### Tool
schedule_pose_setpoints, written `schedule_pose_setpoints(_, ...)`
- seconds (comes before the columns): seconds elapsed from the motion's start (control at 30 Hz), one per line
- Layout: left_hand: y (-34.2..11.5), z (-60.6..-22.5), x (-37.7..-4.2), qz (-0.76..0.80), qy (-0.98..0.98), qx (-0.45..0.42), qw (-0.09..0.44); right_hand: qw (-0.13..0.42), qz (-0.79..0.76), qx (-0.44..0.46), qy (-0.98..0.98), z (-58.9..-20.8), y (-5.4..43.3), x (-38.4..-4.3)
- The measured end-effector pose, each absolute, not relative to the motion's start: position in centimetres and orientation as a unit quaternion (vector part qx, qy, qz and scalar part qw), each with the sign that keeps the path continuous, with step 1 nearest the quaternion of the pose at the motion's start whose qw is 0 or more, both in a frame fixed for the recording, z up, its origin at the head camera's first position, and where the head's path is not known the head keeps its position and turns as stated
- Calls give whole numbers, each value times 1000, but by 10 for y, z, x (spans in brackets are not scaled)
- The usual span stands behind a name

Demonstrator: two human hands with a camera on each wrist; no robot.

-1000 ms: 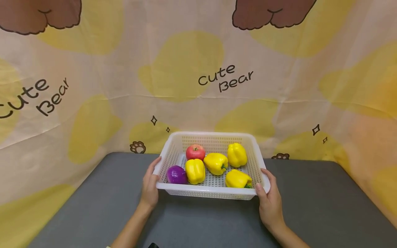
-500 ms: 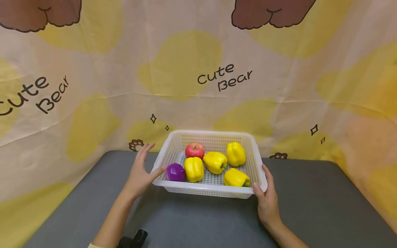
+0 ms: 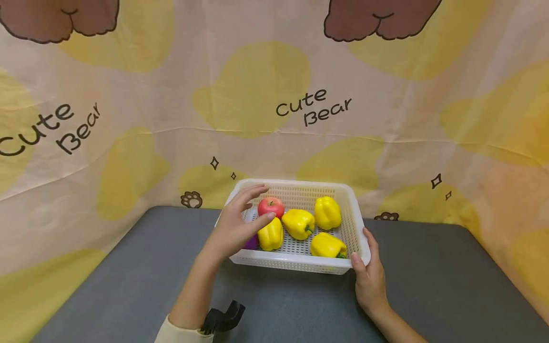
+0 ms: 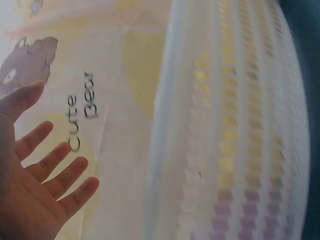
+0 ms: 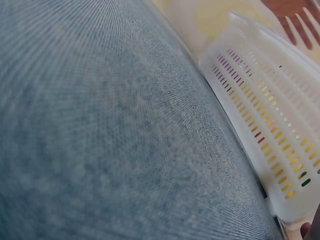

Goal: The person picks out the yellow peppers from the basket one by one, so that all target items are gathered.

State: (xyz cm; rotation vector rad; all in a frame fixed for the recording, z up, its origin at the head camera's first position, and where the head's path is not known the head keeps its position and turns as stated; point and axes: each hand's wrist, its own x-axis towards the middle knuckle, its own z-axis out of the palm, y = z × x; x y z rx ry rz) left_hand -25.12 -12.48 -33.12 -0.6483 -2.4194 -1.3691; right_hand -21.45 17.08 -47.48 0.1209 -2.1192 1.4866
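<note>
Fingers (image 3: 249,194) of the left hand (image 3: 233,226) hang parted, holding nothing, over the white basket's (image 3: 291,259) left end.
The right hand (image 3: 370,281) grips its near right corner. Perforated walls enclose a smooth red apple (image 3: 271,206), lobed yellow peppers (image 3: 299,224) and a partly hidden purple item (image 3: 252,243). Around it, the matte grey table (image 3: 429,286) extends well past both ends to rounded far corners; wrinkled printed cloth (image 3: 266,114) hangs just behind.

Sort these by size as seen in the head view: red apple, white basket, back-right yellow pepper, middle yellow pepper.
1. White basket
2. Middle yellow pepper and back-right yellow pepper: too alike to rank
3. Red apple, smallest as seen
</note>
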Motion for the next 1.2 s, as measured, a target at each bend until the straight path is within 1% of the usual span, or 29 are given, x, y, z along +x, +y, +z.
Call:
schedule_pose_setpoints(0.17, -94, -318, -257, -491, -831, -225, 134, 273, 545, 36, -792, -476, 170, -214)
schedule_pose_setpoints(0.37, -62, -308, -261, -514, -805, -260, 142, 274, 539, 25, -796, -478, 170, -214)
schedule_pose_setpoints(0.53, -49, -323, -262, -528, -799, -259, 129, 264, 537, 30, -801, -479, 167, -213)
schedule_pose_setpoints(0.7, -38, -341, -270, -497, -817, -266, 117, 267, 540, 43, -797, -480, 166, -214)
schedule_pose_setpoints(0.8, -33, -346, -274, -489, -819, -278, 114, 273, 539, 46, -795, -480, 167, -215)
schedule_pose_setpoints(1.2, -24, -357, -277, -478, -832, -271, 71, 268, 532, 42, -802, -475, 168, -215)
